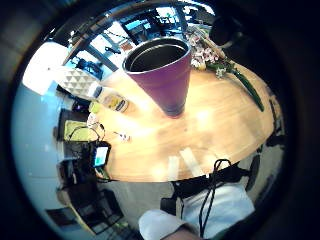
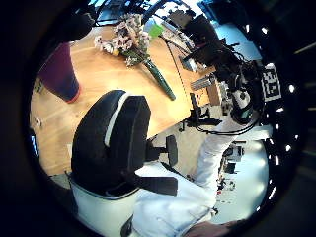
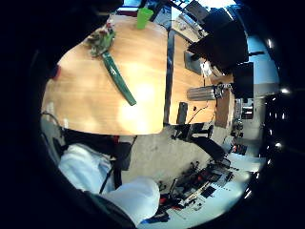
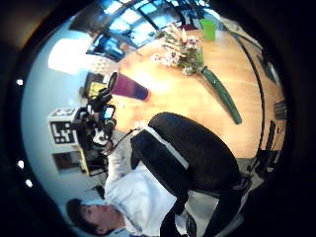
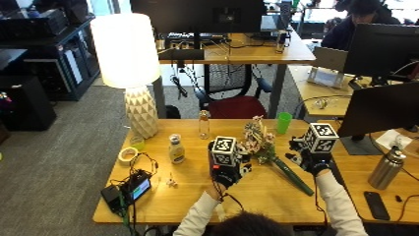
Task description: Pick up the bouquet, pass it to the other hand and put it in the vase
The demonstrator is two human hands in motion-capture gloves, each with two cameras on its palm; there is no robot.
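The vase (image 1: 162, 75) is a purple cone, wide at its dark open mouth and narrow at the foot. It stands upright on the wooden table (image 5: 190, 196), and nothing shows inside it. In the outside view the left hand (image 5: 225, 173) hovers over the spot where it stands, so the vase itself is hidden there.

The bouquet (image 5: 270, 155) lies flat on the table to the right of the vase, between the two hands. Its pale pink and white blossoms point toward the far side, and its long green wrapped stem runs near and right, ending close to the table's near edge. Neither hand touches it.

The right hand (image 5: 314, 162) hovers just right of the stem, above the table. Whether either hand's fingers are spread or curled cannot be told; both are raised and hold nothing that shows.

A green cup (image 5: 283, 122) stands beyond the flowers near the far edge. To the left stand a clear bottle (image 5: 205, 124), a small dressing bottle (image 5: 175, 148) and a roll of tape (image 5: 128, 155). A lamp (image 5: 133, 69) with a faceted white base and pale shade rises at the far left corner. A small screen device (image 5: 131, 189) with tangled cables sits at the near left. A steel flask (image 5: 385, 168) and a phone (image 5: 371, 198) lie on the neighbouring desk to the right.
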